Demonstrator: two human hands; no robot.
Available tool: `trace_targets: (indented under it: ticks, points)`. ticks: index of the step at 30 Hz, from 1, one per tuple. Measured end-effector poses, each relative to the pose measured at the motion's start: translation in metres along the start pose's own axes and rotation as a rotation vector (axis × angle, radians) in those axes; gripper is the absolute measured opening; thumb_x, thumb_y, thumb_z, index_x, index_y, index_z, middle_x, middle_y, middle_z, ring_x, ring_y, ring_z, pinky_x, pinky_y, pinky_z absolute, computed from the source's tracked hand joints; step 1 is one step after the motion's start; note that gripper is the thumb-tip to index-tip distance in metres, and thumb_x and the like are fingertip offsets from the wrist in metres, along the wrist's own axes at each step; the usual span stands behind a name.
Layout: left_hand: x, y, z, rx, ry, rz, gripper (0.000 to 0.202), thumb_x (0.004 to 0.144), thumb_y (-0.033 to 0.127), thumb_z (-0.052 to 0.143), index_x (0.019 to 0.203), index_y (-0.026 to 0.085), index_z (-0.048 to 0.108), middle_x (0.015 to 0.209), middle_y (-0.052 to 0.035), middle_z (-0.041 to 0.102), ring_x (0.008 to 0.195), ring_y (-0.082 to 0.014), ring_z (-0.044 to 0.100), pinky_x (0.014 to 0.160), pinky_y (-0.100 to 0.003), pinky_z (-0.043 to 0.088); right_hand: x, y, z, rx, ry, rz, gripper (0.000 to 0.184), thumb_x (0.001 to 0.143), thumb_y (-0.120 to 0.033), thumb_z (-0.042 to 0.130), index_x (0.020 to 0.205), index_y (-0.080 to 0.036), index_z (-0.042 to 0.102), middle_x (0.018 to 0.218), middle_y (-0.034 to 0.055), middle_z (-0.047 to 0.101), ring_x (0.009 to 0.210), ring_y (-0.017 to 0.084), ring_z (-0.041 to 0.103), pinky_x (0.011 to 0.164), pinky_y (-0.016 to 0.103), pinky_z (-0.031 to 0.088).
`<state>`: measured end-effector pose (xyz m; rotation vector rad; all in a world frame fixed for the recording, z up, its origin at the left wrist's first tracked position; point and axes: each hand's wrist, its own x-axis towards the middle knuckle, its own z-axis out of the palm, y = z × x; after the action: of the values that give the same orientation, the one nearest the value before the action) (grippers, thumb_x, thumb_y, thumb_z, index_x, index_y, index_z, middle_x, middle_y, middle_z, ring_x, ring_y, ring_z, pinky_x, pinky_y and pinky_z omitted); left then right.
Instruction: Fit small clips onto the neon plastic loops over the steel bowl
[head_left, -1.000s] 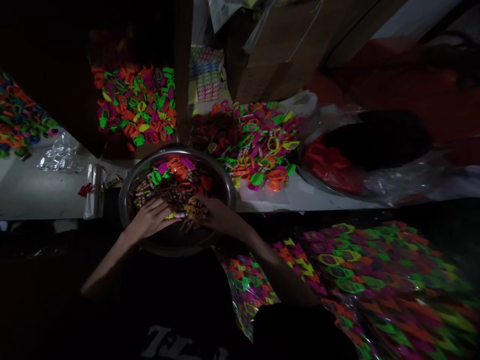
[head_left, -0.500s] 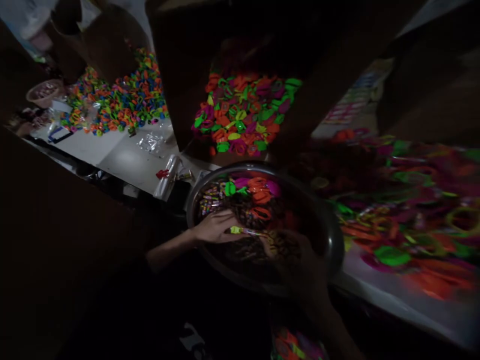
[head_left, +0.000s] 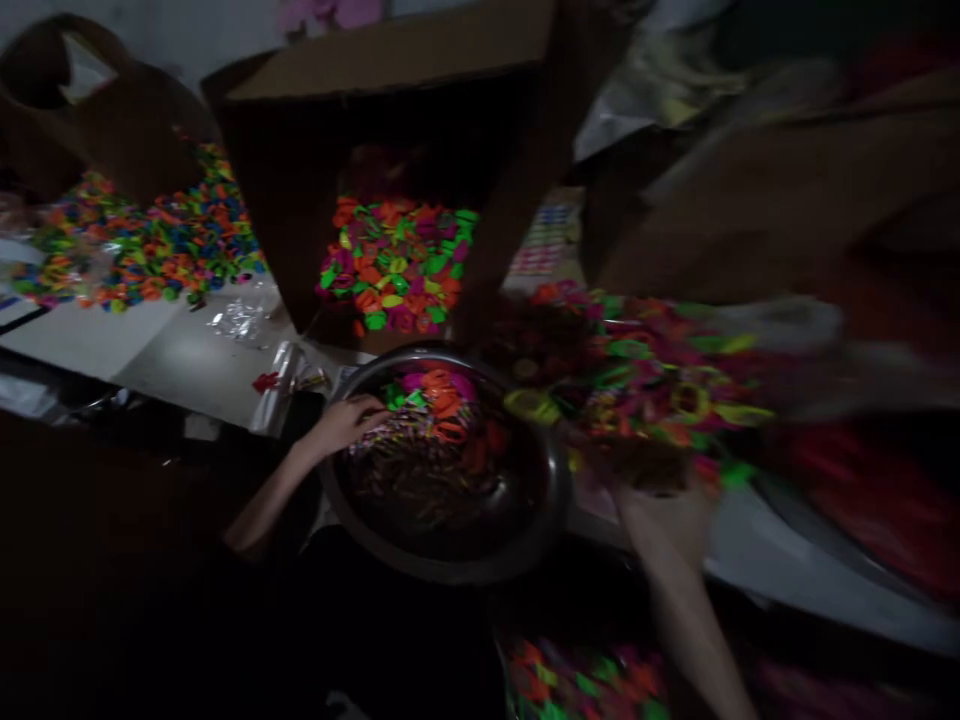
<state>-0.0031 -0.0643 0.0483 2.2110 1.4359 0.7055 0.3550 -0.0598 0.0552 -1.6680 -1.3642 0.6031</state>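
At the table (head_left: 195, 350), front edge, poor light: metal bowl (head_left: 556, 485) in the middle, the worker's hands on opp. sides of it. The L hand (head_left: 341, 425) is in over the L rim, fingers pointing right above small wrapped sticks (head_left: 405, 432), near the orange pieces (head_left: 444, 395) at the far side. Can't tell if those fingers pinch anything; nothing sticks out of them.

The R hand (head_left: 664, 512) is outside the bowl, past its R rim, on the near side of a heap of bright plastic pieces (head_left: 637, 360). V. blurred, but it looks curled round a brownish bunch (head_left: 652, 462).

Main thing, IMO, is a yellow piece (head_left: 529, 405) by the bowl's R rim, btwn bowl & R fingertips. Long axis runs roughly side to side: one end toward the bowl, other toward the R hand, which is much nearer; L hand's well apart, most of the bowl btwn. Whether R fingertips hold it or just overlap it from here, can't tell, too smeared.
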Motion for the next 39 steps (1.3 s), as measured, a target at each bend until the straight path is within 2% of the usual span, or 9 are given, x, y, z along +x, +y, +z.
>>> trace_targets:
  ticks: [1, 3, 11, 16, 19, 24, 30, 34, 39]
  points:
    - [0.006, -0.005, 0.001, -0.004, -0.014, 0.006, 0.028, 0.094, 0.039, 0.042, 0.099, 0.018, 0.060, 0.095, -0.0041, 0.066, 0.090, -0.0167, 0.063, 0.083, -0.032, 0.049, 0.006, 0.003, -0.007, -0.015, 0.204, 0.046, 0.036, 0.059, -0.053, 0.066, 0.072, -0.026, 0.046, 0.075, 0.0102, 0.064, 0.068, 0.025, 0.061, 0.062, 0.038, 0.050]
    - [0.018, -0.015, 0.005, 0.006, -0.060, 0.019, 0.028, 0.093, 0.040, 0.042, 0.097, 0.019, 0.060, 0.092, -0.0033, 0.066, 0.089, -0.0174, 0.063, 0.083, -0.033, 0.049, 0.015, 0.011, -0.014, -0.011, 0.312, 0.078, 0.035, 0.059, -0.052, 0.065, 0.070, -0.025, 0.045, 0.071, 0.0083, 0.062, 0.065, 0.023, 0.059, 0.063, 0.039, 0.049]
    - [0.063, -0.047, 0.038, 0.483, -0.154, -0.210, 0.038, 0.085, 0.030, 0.057, 0.119, 0.016, 0.048, 0.119, -0.0135, 0.054, 0.106, -0.0253, 0.057, 0.088, -0.036, 0.046, -0.011, 0.031, 0.022, 0.014, -0.277, -0.096, 0.043, 0.065, -0.032, 0.060, 0.104, -0.017, 0.050, 0.094, 0.0099, 0.064, 0.081, 0.022, 0.062, 0.072, 0.037, 0.051]
    - [0.067, -0.055, 0.044, 0.504, -0.217, -0.136, 0.036, 0.082, 0.028, 0.062, 0.115, 0.019, 0.052, 0.124, -0.0112, 0.049, 0.108, -0.0237, 0.055, 0.091, -0.034, 0.045, -0.024, 0.028, 0.037, -0.144, -0.581, -0.247, 0.036, 0.069, -0.018, 0.057, 0.104, -0.019, 0.049, 0.082, 0.0041, 0.063, 0.075, 0.021, 0.063, 0.067, 0.034, 0.051]
    - [0.065, -0.053, 0.041, 0.525, -0.186, -0.097, 0.028, 0.085, 0.032, 0.057, 0.108, 0.016, 0.056, 0.128, -0.0136, 0.046, 0.118, -0.0274, 0.047, 0.099, -0.040, 0.040, -0.028, 0.028, 0.044, -0.154, -0.654, -0.333, 0.036, 0.067, -0.014, 0.059, 0.101, -0.019, 0.049, 0.094, 0.0059, 0.062, 0.085, 0.021, 0.063, 0.073, 0.035, 0.050]
    - [0.059, -0.033, 0.030, 0.381, 0.043, 0.079, 0.024, 0.091, 0.036, 0.046, 0.093, 0.015, 0.059, 0.124, -0.0117, 0.049, 0.117, -0.0247, 0.047, 0.102, -0.041, 0.038, -0.028, 0.020, 0.053, -0.145, -0.615, -0.437, 0.033, 0.068, -0.013, 0.061, 0.098, -0.018, 0.050, 0.103, 0.0089, 0.058, 0.090, 0.021, 0.062, 0.075, 0.034, 0.050]
    - [0.042, 0.021, 0.028, 0.040, -0.022, 0.152, 0.023, 0.093, 0.038, 0.044, 0.091, 0.018, 0.052, 0.088, -0.0024, 0.060, 0.084, -0.0155, 0.060, 0.078, -0.030, 0.048, -0.026, -0.010, 0.058, -0.165, -0.562, -0.496, 0.037, 0.074, -0.021, 0.061, 0.109, -0.019, 0.050, 0.104, 0.0105, 0.064, 0.096, 0.023, 0.063, 0.079, 0.036, 0.050]
    - [0.028, 0.046, 0.034, 0.103, 0.008, 0.265, 0.030, 0.086, 0.046, 0.054, 0.096, 0.017, 0.051, 0.092, -0.0044, 0.061, 0.089, -0.0188, 0.060, 0.075, -0.031, 0.049, -0.032, -0.029, 0.057, -0.213, -0.532, -0.546, 0.043, 0.073, -0.019, 0.061, 0.115, -0.018, 0.049, 0.109, 0.0124, 0.063, 0.100, 0.024, 0.062, 0.080, 0.035, 0.050]
    - [0.020, 0.057, 0.034, 0.176, 0.004, 0.327, 0.030, 0.085, 0.043, 0.056, 0.099, 0.017, 0.052, 0.093, -0.0058, 0.061, 0.091, -0.0203, 0.059, 0.075, -0.032, 0.050, -0.041, -0.043, 0.052, -0.337, -0.542, -0.618, 0.050, 0.068, -0.008, 0.056, 0.117, -0.017, 0.049, 0.112, 0.0133, 0.062, 0.103, 0.024, 0.060, 0.082, 0.035, 0.050]
